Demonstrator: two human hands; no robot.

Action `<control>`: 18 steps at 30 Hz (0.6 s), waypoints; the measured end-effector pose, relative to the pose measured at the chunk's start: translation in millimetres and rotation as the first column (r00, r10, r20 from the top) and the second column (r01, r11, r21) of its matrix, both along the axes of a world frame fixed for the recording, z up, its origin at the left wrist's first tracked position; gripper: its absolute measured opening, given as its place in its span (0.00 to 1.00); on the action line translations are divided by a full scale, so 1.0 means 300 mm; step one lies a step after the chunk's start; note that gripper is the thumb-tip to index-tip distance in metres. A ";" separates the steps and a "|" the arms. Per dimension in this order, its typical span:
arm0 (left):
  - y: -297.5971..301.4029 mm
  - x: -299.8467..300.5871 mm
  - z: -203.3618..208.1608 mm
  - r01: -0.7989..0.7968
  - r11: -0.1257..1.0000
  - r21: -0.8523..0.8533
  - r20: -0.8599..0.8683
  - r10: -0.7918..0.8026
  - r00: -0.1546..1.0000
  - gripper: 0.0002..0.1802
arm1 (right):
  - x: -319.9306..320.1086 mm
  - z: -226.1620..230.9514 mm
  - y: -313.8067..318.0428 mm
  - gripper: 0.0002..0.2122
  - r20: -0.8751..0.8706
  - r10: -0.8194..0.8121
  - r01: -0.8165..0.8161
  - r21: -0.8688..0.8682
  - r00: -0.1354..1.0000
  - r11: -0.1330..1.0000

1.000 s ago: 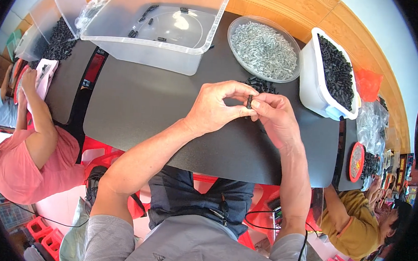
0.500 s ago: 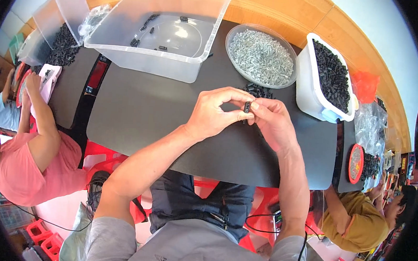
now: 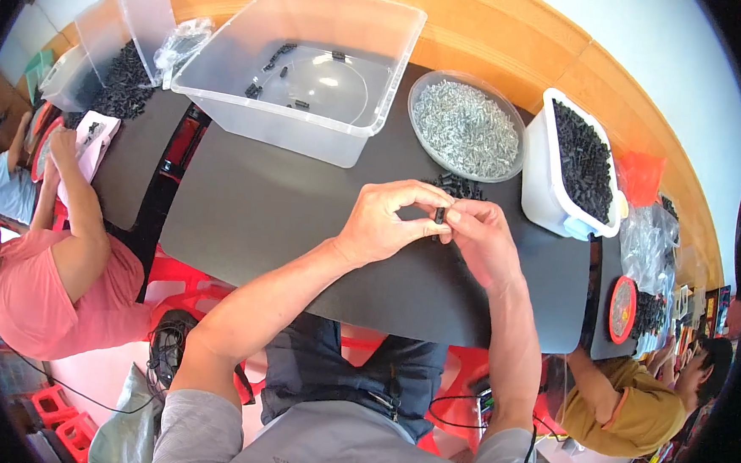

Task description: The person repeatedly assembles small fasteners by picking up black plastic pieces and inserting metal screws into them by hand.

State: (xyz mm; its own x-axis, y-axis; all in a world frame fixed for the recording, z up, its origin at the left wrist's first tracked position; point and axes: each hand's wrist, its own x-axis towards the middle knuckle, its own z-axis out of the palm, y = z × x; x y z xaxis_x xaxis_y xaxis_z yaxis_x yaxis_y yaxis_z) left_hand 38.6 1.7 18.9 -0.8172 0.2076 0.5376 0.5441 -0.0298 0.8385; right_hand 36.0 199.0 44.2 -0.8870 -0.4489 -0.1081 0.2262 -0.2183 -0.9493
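Above the dark tabletop, my left hand (image 3: pixel 379 223) pinches a small black plastic part (image 3: pixel 440 214) between thumb and forefinger. My right hand (image 3: pixel 486 241) meets it from the other side, its thumb and fingertips closed on the same part. The part stands roughly upright, partly covered by the fingers. Just beyond the fingertips lies a small pile of similar black parts (image 3: pixel 458 186). Farther back sits a round clear bowl (image 3: pixel 416 141) full of small silvery metal pieces, too fine to make out singly.
A large clear plastic bin (image 3: pixel 267 123) with a few black parts stands back left on the table (image 3: pixel 245 198). At right, a white tub (image 3: pixel 550 204) is heaped with black parts. People sit at both sides, one in a pink shirt (image 3: pixel 52 297), one in a mustard top (image 3: pixel 631 409).
The whole view has shifted, so the table and containers appear lower. Both hands keep their hold on the black part, which looks slightly turned.
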 end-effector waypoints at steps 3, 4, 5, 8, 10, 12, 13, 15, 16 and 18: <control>0.006 -0.004 -0.021 -0.009 0.998 -0.060 -0.022 0.008 1.000 0.18 | 0.006 -0.028 0.009 0.07 -0.047 -0.039 0.043 0.075 0.998 0.996; 0.008 -0.014 -0.035 0.007 0.999 -0.036 -0.012 -0.007 1.000 0.19 | 0.007 -0.025 0.003 0.06 -0.048 -0.069 0.075 0.120 0.996 0.990; 0.016 -0.023 -0.050 -0.029 0.998 -0.048 -0.052 0.027 0.998 0.23 | 0.006 -0.021 -0.001 0.06 -0.049 -0.100 0.107 0.166 0.994 0.980; 0.025 -0.022 -0.022 -0.050 0.996 -0.078 0.098 0.058 0.993 0.36 | -0.015 0.020 0.011 0.05 -0.100 -0.219 0.238 0.261 0.971 0.935; 0.042 -0.031 -0.026 -0.099 0.995 -0.014 0.096 0.100 0.990 0.33 | -0.037 0.092 -0.005 0.05 -0.258 -0.205 0.289 0.350 0.944 0.891; 0.028 -0.056 -0.040 -0.181 0.977 -0.110 0.064 0.189 0.980 0.30 | -0.074 0.190 -0.058 0.06 -0.351 -0.140 0.276 0.376 0.926 0.884; 0.027 -0.066 -0.059 -0.225 0.969 -0.104 0.063 0.232 0.971 0.25 | -0.112 0.228 -0.099 0.09 -0.387 -0.096 0.272 0.431 0.917 0.861; 0.009 -0.081 -0.071 -0.283 0.956 -0.081 0.101 0.290 0.952 0.21 | -0.171 0.311 -0.199 0.13 -0.488 -0.057 0.293 0.424 0.871 0.857; 0.012 -0.085 -0.077 -0.304 0.946 -0.111 0.126 0.317 0.940 0.19 | -0.195 0.330 -0.236 0.15 -0.554 -0.074 0.321 0.364 0.830 0.875; 0.003 -0.099 -0.089 -0.322 0.943 -0.080 0.129 0.330 0.935 0.17 | -0.252 0.332 -0.291 0.15 -0.587 -0.166 0.358 0.227 0.793 0.906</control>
